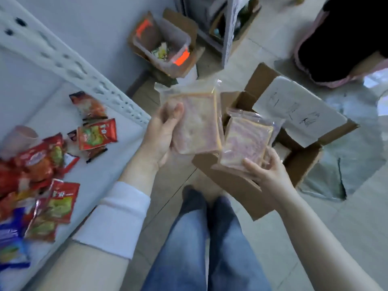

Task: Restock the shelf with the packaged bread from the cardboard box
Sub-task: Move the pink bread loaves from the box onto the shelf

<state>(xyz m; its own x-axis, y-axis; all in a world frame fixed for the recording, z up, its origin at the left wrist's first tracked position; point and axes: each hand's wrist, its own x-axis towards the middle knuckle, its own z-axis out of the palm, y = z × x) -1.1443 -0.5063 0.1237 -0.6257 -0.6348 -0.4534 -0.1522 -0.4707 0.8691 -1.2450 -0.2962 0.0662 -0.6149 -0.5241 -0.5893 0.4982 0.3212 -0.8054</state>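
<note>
You stand between the white shelf (63, 114), which runs off the left edge, and the open cardboard box (237, 185) on the floor to your right, a packet of bread in each hand. Your left arm, in a white sleeve (117, 219), reaches forward with the palm turned up. Your left hand (161, 135) grips the first bread packet (199, 122) just off the shelf's edge, thumb pressed on its front. Your bare right arm stretches out over the box. Your right hand (266, 173) holds the second bread packet (245, 141) by its lower corner, thumb on top and fingers curled round the side. The two packets sit side by side, edges nearly touching. Red snack packets (96, 133) lie scattered on the shelf board.

The fingers of your left hand are hidden behind the first packet. The second packet, your right hand and a flap bearing a sheet of paper (298, 110) cover most of the box's inside, so you cannot tell what is in it. The writing on the sheet is too blurred to read, as are the labels on the snack packets.
</note>
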